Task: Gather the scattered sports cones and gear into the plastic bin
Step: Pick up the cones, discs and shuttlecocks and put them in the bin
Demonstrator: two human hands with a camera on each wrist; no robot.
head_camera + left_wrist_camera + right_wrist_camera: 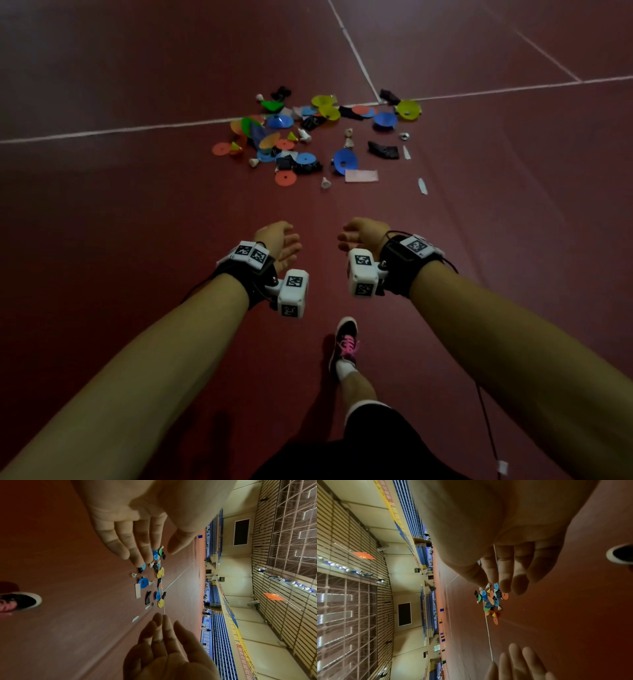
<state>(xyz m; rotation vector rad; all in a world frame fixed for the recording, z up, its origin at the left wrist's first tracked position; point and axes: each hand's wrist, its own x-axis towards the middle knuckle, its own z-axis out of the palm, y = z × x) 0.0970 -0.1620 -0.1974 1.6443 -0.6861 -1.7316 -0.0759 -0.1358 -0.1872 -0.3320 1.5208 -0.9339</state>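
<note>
Approach to the scattered cones [346, 161]: left hand [279, 241] and right hand [363, 234] empty, fingers [120, 543] loosely spread, pile well beyond them; best to stoop close, then stack nested cones.

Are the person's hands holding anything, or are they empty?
Empty. The left hand and right hand hang open with relaxed fingers, well short of the cones and gear scattered on the floor.
</note>
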